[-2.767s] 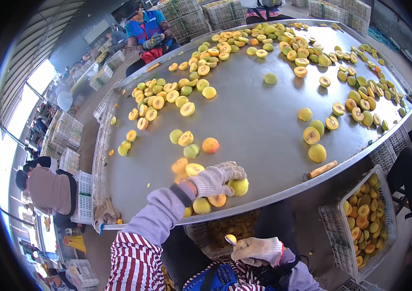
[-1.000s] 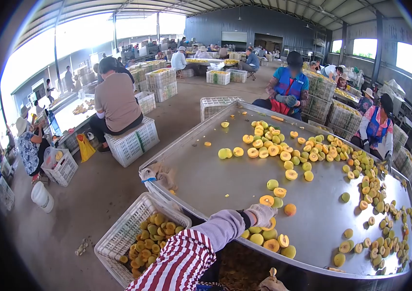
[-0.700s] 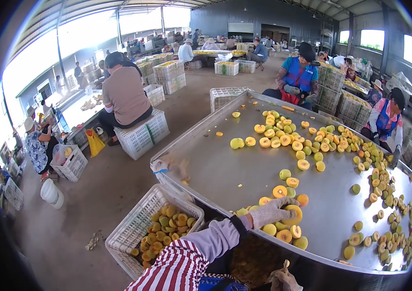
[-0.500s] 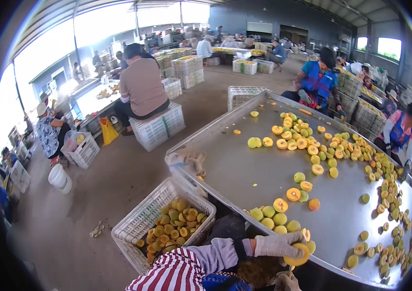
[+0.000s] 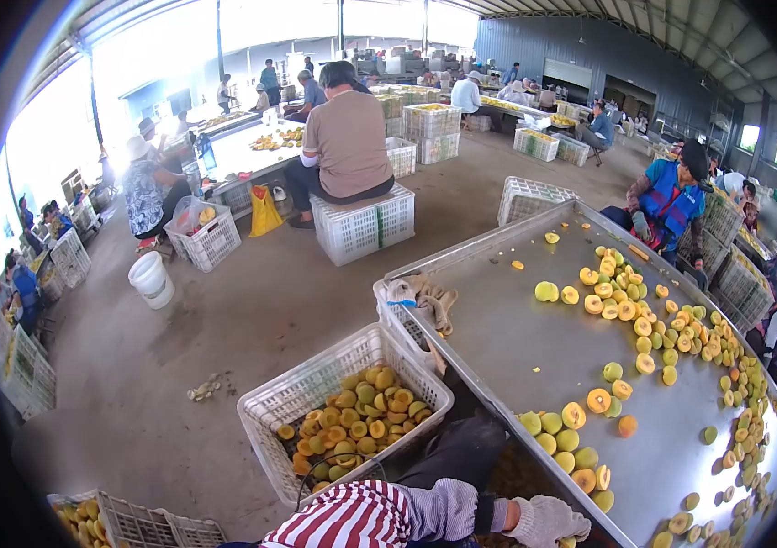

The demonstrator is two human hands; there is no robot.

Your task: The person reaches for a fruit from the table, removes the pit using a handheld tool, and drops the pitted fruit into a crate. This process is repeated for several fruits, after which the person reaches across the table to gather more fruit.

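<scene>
My left hand (image 5: 545,521), in a pale knit glove, is at the bottom edge of the view beside the metal table. Its fingers curl down over a yellow peach (image 5: 568,542); only a sliver of the fruit shows. My right hand is out of view. Whole and halved peaches (image 5: 574,416) lie on the metal table (image 5: 489,338) just beyond my left hand. To the left of my arm stands a white plastic crate (image 5: 265,402) holding many peach halves (image 5: 361,416).
A crumpled glove (image 5: 434,300) lies on the table's left corner. A seated person (image 5: 676,196) in a blue vest is across the table. Another crate (image 5: 132,525) with fruit stands at bottom left. A white bucket (image 5: 151,280) and a yellow bag (image 5: 265,212) are on the floor.
The view has swung left, so the table and crates sit farther right. My right hand has dropped out of view. The peach in my left hand is now mostly hidden.
</scene>
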